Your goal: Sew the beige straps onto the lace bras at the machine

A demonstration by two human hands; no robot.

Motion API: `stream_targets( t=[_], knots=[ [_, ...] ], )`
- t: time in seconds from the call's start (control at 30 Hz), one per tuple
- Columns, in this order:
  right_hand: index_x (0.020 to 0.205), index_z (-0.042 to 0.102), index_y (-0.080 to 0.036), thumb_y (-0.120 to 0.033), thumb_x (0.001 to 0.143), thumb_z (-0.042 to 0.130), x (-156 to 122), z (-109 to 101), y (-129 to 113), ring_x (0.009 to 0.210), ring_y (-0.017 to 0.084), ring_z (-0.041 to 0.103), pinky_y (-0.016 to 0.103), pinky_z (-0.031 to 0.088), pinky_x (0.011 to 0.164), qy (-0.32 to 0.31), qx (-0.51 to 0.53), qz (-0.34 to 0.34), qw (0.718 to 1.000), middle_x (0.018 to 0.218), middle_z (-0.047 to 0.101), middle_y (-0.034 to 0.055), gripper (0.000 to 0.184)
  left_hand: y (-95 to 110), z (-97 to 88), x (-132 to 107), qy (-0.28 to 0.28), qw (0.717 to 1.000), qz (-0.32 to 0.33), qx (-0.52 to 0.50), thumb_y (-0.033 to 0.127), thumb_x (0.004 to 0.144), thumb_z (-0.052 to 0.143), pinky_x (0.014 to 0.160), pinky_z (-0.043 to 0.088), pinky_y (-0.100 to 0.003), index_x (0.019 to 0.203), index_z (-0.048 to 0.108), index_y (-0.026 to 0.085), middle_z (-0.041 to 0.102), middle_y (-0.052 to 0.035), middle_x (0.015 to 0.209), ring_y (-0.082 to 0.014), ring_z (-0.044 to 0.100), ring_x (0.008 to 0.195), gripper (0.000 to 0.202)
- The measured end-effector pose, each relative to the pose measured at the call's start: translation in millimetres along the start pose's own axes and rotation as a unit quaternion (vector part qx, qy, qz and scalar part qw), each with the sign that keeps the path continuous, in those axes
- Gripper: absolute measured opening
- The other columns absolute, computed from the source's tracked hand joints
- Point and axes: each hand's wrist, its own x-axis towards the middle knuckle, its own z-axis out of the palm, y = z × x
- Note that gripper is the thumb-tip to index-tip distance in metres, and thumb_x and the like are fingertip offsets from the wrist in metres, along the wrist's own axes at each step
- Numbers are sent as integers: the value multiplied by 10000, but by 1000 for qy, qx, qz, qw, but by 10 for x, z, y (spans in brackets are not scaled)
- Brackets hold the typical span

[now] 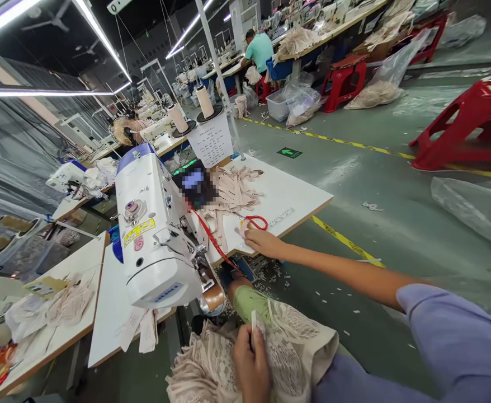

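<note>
In the lower middle of the head view, my left hand (251,361) is closed round beige lace fabric (291,341), its thumb on a pale folded edge that stands up. The lace lies bunched over my lap. My right hand (264,242) reaches over the near edge of the white sewing table (300,193). Its fingertips are together at a small whitish and yellow piece that is too small to name. Just beyond them lie red-handled scissors (259,223). A heap of beige fabric strips (239,190) spreads across the table behind.
A white sewing machine (153,235) stands left of my hands, with a red braided cord (212,238) beside it. Thread cones (204,102) rise behind. On the right are red stools (472,123) and plastic bags on the floor. A person in a teal shirt (260,51) sits farther off.
</note>
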Motion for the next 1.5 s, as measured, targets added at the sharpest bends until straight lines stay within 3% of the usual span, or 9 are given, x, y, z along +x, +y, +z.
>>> stream_targets(
  t=[0.2,0.3,0.43,0.53,0.63,0.87,1.07,1.23,1.5],
  knots=[
    [806,611,-169,-349,946,472,-44,-140,268,865,255,588,387,461,843,18,53,91,994,853,665,138,267,1040,335,128,-68,965,243,-65,312,1006,458,767,545,-307,1226,600,161,715,-99,988,-180,662,835,302],
    [917,613,-166,-462,995,354,-31,-307,182,781,217,567,343,457,729,49,92,145,984,859,651,119,401,1195,282,193,-45,920,387,-44,192,988,437,747,550,-290,1213,620,199,723,-73,917,-167,668,802,290],
    [1038,598,-198,-620,951,455,-273,-578,-325,466,99,380,246,310,465,63,397,233,885,726,602,7,454,765,65,231,7,966,258,1,167,991,406,852,546,-312,1149,655,175,733,-107,1019,-188,688,950,295],
    [1001,605,-199,-595,894,601,-524,-642,-802,364,56,260,228,174,383,-41,560,279,779,581,537,-54,411,418,-89,197,13,991,133,-11,266,1008,431,912,532,-342,1113,671,155,735,-117,1063,-205,689,1003,284],
    [1039,588,-198,-551,915,605,-663,-503,-1113,349,49,319,203,209,361,-140,600,272,740,572,545,-69,374,319,-214,173,-47,992,99,-67,479,978,488,953,515,-373,1151,679,143,732,-129,1112,-242,678,1060,423],
    [1147,552,-210,-414,869,719,-704,-123,-1187,578,72,548,197,457,544,-163,597,263,740,753,591,-56,383,420,-280,208,-128,989,-12,-75,443,977,519,656,480,-252,758,701,154,694,-29,704,-144,616,655,405],
    [854,656,-159,-452,840,733,-659,-157,-1187,571,104,583,230,481,544,-215,546,249,771,662,625,-16,303,599,-288,263,-117,989,24,-90,387,977,533,682,531,-263,839,743,160,751,-43,782,-171,682,718,338],
    [809,656,-160,-451,787,781,-276,-93,-1110,505,92,568,202,460,484,-152,553,257,778,567,613,-27,318,514,-561,380,40,956,250,150,187,968,533,841,544,-255,1128,722,191,771,-80,1057,-175,721,967,247],
    [849,581,-196,-354,828,703,77,88,-1109,632,119,605,246,499,589,-205,498,181,823,696,632,-26,201,383,-808,414,126,940,133,288,348,981,549,667,502,-265,1174,735,219,652,-61,877,-168,637,798,298]
  ],
)
